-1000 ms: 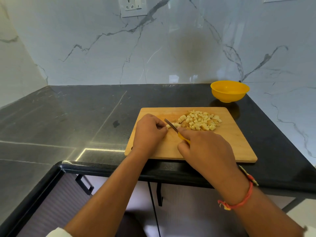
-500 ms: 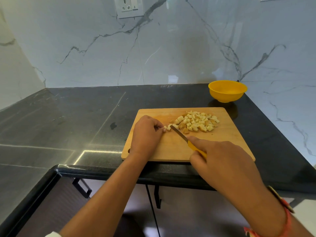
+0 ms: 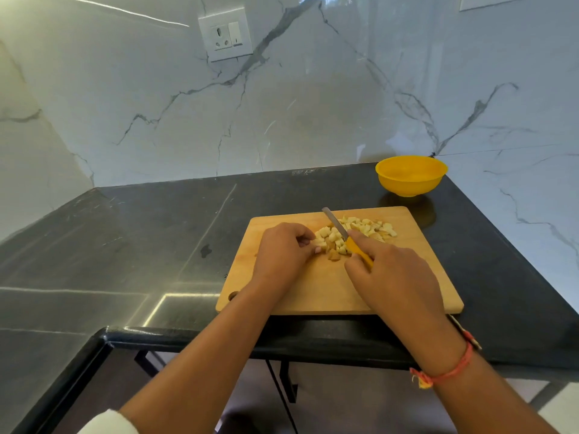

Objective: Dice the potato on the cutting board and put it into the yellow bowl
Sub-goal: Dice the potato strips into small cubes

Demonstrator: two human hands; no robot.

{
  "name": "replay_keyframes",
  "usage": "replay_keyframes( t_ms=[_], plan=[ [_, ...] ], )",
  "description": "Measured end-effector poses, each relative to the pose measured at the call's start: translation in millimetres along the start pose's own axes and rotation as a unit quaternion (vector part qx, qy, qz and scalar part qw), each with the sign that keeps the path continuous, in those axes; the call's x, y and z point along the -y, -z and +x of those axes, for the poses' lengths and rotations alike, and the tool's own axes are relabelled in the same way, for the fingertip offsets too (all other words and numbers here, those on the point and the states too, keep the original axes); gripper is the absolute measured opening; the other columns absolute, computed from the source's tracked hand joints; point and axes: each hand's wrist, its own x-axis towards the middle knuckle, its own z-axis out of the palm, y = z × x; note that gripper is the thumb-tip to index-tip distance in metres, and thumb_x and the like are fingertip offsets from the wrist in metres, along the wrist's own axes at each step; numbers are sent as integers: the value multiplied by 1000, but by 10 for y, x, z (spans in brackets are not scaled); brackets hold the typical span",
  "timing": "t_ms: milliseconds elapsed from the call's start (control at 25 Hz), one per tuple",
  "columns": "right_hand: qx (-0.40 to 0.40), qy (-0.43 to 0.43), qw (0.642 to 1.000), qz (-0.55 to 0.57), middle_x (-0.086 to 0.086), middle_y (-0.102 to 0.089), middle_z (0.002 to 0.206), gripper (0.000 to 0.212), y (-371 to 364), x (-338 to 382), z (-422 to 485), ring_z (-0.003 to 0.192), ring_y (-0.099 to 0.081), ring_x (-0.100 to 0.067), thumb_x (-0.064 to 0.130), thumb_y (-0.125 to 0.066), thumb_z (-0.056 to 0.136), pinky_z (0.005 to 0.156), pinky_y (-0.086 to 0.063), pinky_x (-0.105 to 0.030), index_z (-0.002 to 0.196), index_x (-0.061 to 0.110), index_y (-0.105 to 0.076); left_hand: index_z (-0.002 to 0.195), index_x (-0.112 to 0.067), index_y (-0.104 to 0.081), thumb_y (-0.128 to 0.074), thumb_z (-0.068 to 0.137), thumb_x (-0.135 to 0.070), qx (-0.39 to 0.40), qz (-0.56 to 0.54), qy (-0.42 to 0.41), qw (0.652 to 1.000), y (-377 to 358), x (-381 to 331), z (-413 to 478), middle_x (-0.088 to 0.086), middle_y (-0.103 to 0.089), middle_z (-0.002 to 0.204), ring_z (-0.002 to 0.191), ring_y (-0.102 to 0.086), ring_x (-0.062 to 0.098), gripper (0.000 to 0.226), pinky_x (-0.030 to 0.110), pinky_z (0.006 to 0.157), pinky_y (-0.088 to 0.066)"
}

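A: So why does the left hand (image 3: 282, 249) curl against the diced potato (image 3: 360, 228)?

B: Probably to steady the pile; whether it pinches a piece, I can't tell. The right hand (image 3: 394, 277) grips the knife (image 3: 336, 225), its blade lying across the dice on the cutting board (image 3: 313, 292). The yellow bowl (image 3: 410, 175) waits empty just beyond, on the counter (image 3: 156, 245).
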Motion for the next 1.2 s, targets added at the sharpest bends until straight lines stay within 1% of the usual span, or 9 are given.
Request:
replay_keyframes(
  t_ms=[80, 240, 400, 440, 560, 640, 800, 1040, 1200],
  plan=[
    [-4, 0, 1000, 8, 13, -53, 65, 47, -19, -43, 3, 60, -50, -9, 43, -44, 93, 51, -46, -29, 141, 44, -46, 106, -19, -75, -78, 83, -27, 9, 1, -1, 1000, -32, -46, 73, -5, -73, 96, 81, -63, 3, 25, 15, 78, -50],
    [-4, 1, 1000, 26, 13, -53, 63, 47, -35, -92, 12, 57, -50, -8, 43, -46, 94, 48, -45, -27, 141, 44, -46, 112, -21, -73, -77, 83, -25, 33, 8, -14, 999, 12, -50, 101, -7, -72, 101, 84, -63, 2, 29, 12, 78, -49],
    [-5, 19, 1000, 18, 13, -52, 61, 46, -45, -94, -8, 54, -49, -8, 44, -45, 95, 46, -37, -21, 141, 43, -45, 113, -22, -71, -76, 84, -22, -32, 29, -22, 999, 318, 139, 54, -7, -68, 106, 90, -62, 4, 29, 21, 84, -53],
    [-1, 23, 1000, 13, 12, -52, 60, 46, -50, -83, -13, 54, -49, -9, 45, -44, 96, 46, -37, -21, 141, 43, -45, 114, -23, -70, -76, 85, -26, -27, 54, -8, 998, 401, 205, 55, -7, -67, 109, 92, -62, 5, 31, 22, 84, -52],
    [12, 39, 999, -1, 12, -52, 61, 48, -64, -64, -40, 54, -51, -9, 48, -43, 95, 48, -46, -24, 143, 45, -42, 119, -25, -69, -73, 84, -40, 31, 150, 48, 987, 513, 365, 60, -4, -66, 119, 102, -60, 12, 38, 30, 90, -50],
    [12, 44, 999, -8, 12, -52, 60, 48, -74, -60, -45, 54, -51, -9, 48, -42, 95, 49, -48, -25, 143, 45, -41, 113, -26, -72, -70, 86, -43, 53, 173, 50, 982, 500, 413, 45, -4, -66, 117, 100, -59, 12, 32, 29, 86, -48],
    [8, 45, 999, -25, 12, -51, 60, 48, -79, -48, -44, 54, -50, -9, 47, -41, 94, 47, -45, -25, 142, 46, -42, 101, -28, -75, -69, 87, -43, 24, 149, 18, 988, 462, 433, -2, -9, -66, 101, 90, -58, 7, 21, 23, 76, -43],
    [10, 47, 999, -23, 12, -52, 61, 47, -50, -2, -58, 56, -49, -9, 46, -42, 94, 46, -41, -24, 141, 46, -43, 101, -26, -75, -70, 88, -38, 29, 57, -61, 996, 314, 281, -147, -14, -68, 96, 88, -59, 3, 19, 21, 79, -48],
    [26, 55, 998, -17, 13, -56, 69, 47, -51, 46, -125, 60, -51, -8, 46, -42, 94, 52, -48, -26, 141, 46, -43, 104, -27, -76, -70, 88, -38, 30, 43, -71, 996, 229, 220, -151, -12, -68, 97, 87, -58, 5, 20, 22, 80, -48]
  ],
)
